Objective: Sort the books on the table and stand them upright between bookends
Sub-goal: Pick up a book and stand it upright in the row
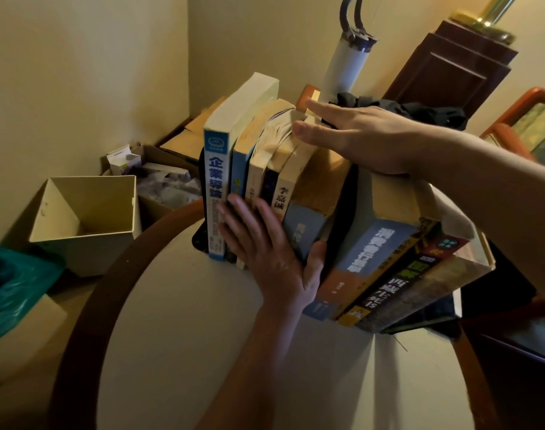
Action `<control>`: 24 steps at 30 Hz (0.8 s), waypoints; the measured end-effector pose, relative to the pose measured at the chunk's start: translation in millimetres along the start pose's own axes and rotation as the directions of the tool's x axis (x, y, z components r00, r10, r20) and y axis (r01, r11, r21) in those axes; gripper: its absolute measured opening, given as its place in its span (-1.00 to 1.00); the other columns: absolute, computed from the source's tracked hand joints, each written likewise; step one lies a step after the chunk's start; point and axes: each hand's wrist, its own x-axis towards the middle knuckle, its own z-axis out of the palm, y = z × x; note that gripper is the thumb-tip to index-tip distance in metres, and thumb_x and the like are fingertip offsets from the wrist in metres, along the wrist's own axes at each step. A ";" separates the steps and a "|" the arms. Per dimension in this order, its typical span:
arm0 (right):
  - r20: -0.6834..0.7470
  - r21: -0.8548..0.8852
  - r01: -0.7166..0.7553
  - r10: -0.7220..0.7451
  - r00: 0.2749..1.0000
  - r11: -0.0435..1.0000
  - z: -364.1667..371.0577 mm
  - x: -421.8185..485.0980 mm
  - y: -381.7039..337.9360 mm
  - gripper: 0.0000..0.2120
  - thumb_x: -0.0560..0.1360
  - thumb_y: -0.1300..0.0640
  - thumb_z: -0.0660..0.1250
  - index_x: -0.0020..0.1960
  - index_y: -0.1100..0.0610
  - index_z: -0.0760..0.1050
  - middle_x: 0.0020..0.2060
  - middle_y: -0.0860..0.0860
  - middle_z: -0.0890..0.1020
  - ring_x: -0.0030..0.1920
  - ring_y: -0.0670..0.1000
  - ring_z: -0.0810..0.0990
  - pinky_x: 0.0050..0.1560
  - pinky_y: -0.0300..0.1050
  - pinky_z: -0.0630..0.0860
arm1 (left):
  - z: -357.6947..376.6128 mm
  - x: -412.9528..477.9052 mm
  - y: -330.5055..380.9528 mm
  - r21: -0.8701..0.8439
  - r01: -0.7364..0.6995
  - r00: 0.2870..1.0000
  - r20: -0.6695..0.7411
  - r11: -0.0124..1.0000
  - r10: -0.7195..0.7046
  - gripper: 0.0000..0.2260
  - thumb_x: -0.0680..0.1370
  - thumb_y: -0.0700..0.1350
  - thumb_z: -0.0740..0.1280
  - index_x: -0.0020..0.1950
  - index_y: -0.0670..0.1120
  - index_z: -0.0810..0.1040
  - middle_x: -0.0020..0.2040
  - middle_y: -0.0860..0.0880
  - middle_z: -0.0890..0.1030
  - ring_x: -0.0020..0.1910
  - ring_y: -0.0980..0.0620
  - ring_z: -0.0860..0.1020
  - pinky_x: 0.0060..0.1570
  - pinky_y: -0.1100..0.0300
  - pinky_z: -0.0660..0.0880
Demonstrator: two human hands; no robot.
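Note:
A row of several books stands upright on the round table (pixel 203 336). The tall white-and-blue book (pixel 217 181) is at the left end, against a black bookend (pixel 200 240). Thinner yellowed books (pixel 265 169) lean beside it. A gap splits the row; right of it stand a blue-and-orange book (pixel 370 252) and darker ones (pixel 411 283), with a black bookend (pixel 429 321) at the right end. My left hand (pixel 265 252) lies flat against the spines of the left group, thumb in the gap. My right hand (pixel 358 135) rests flat on the book tops, fingers spread.
A cream bin (pixel 88 218) and a teal-lined bin (pixel 13 290) stand on the floor at left, by open cardboard boxes (pixel 162 181). Behind the books are a white bottle (pixel 349 63), dark cloth (pixel 420 111) and a dark wooden stand (pixel 451 66).

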 end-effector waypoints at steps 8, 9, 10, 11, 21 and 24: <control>-0.072 0.007 -0.042 0.043 0.996 0.999 1.3 -1.7 0.0 -0.24 0.49 -0.51 -0.06 0.60 -0.22 0.01 0.58 -0.03 0.22 0.55 0.09 0.18 0.46 0.06 0.15 | -7.1 -0.4 3.8 -0.048 0.022 1.000 0.024 0.999 -0.020 -0.26 0.61 0.33 -0.11 0.62 -0.15 -0.11 0.56 -0.37 0.02 0.57 -0.37 -0.06 0.49 -0.39 -0.06; -0.109 0.009 -0.051 0.052 0.993 0.999 2.0 -3.3 0.8 -0.25 0.50 -0.51 -0.07 0.60 -0.20 0.03 0.58 -0.03 0.22 0.56 0.10 0.17 0.49 0.11 0.12 | -10.7 -1.3 9.6 -0.069 0.045 0.999 0.028 0.997 -0.043 -0.24 0.62 0.33 -0.12 0.60 -0.22 -0.06 0.56 -0.39 0.03 0.58 -0.35 -0.07 0.49 -0.37 -0.06; -0.145 0.008 -0.061 0.062 0.987 0.998 1.9 -5.8 2.1 -0.26 0.52 -0.50 -0.07 0.60 -0.18 0.05 0.58 -0.04 0.21 0.57 0.10 0.14 0.53 0.18 0.08 | -14.0 -2.2 17.4 -0.091 0.069 0.997 0.034 0.993 -0.066 -0.22 0.61 0.33 -0.13 0.57 -0.27 -0.02 0.56 -0.38 0.02 0.59 -0.33 -0.08 0.51 -0.34 -0.07; -0.173 0.002 -0.074 0.073 0.982 0.997 1.7 -9.0 4.2 -0.27 0.53 -0.48 -0.08 0.61 -0.16 0.07 0.59 -0.05 0.19 0.58 0.10 0.11 0.53 0.26 0.01 | -16.6 -3.9 26.6 -0.112 0.090 0.995 0.045 0.990 -0.085 -0.20 0.61 0.34 -0.13 0.56 -0.30 0.00 0.56 -0.38 0.01 0.59 -0.32 -0.08 0.52 -0.32 -0.08; -0.061 0.002 -0.220 0.220 0.974 0.975 -0.3 -53.4 60.4 -0.16 0.42 -0.57 -0.15 0.61 -0.22 -0.05 0.62 -0.05 -0.03 0.61 0.12 -0.11 0.52 0.37 -0.12 | -7.0 -25.0 72.4 -0.150 0.113 0.994 0.020 0.982 -0.111 -0.34 0.67 0.19 -0.09 0.52 -0.35 0.06 0.55 -0.42 0.04 0.58 -0.38 -0.04 0.47 -0.41 0.00; -0.059 0.057 -0.189 0.192 0.980 0.980 2.6 -53.3 64.5 -0.15 0.40 -0.58 -0.14 0.60 -0.24 -0.05 0.62 -0.05 -0.05 0.61 0.10 -0.13 0.55 0.28 -0.11 | -1.9 -24.5 72.0 -0.134 0.087 0.995 -0.040 0.987 -0.093 -0.35 0.67 0.15 -0.06 0.50 -0.38 0.08 0.52 -0.46 0.07 0.56 -0.42 0.00 0.45 -0.42 0.03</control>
